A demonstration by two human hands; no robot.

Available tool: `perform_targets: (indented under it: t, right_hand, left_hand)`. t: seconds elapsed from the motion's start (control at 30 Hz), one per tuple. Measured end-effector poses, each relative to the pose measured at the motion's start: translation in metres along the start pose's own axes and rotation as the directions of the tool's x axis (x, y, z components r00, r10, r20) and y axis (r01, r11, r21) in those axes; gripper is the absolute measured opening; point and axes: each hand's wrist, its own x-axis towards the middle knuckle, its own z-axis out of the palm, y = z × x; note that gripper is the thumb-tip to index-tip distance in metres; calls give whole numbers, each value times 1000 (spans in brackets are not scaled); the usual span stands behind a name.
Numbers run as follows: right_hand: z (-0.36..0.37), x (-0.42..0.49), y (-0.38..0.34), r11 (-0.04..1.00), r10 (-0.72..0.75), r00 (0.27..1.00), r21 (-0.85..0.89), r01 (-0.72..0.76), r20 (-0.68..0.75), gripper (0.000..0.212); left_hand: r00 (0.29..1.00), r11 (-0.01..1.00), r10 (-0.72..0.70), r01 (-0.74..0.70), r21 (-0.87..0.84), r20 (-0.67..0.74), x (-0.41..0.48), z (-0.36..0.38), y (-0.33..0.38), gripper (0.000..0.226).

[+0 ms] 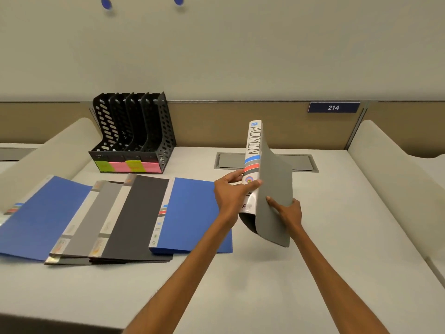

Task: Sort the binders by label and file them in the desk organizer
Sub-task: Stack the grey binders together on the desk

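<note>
I hold a grey binder upright above the desk, its white spine reading "ADMIN" turned toward me. My left hand grips the spine low down, thumb across the front. My right hand holds the grey cover from the right side, fingers on its face. A black desk organizer with several slots and pink and yellow-green sticky labels stands at the back left. Several binders lie overlapped on the desk: a blue one, a grey one, a dark grey one and another blue one.
The white desk is bounded by beige side dividers and a tan back panel with a blue plate marked 214. A grey cable hatch is set in the desk behind the held binder.
</note>
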Motion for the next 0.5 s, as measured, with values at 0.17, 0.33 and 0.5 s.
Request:
perform_targets:
  t: [0.17, 0.33, 0.5]
  right_hand:
    - [21, 0, -6, 999, -12, 1000, -42, 12, 13, 81]
    - [43, 0, -4, 992, 56, 998, -115, -52, 29, 97]
    - [75, -6, 3, 985, 84, 995, -157, -76, 47, 97]
  left_hand:
    - [998, 999, -45, 46, 18, -49, 16, -42, -3, 55]
    - [983, 984, -173, 175, 26, -54, 36, -98, -27, 26]
    - [961, 965, -256, 260, 27, -103, 50, -140, -58, 12]
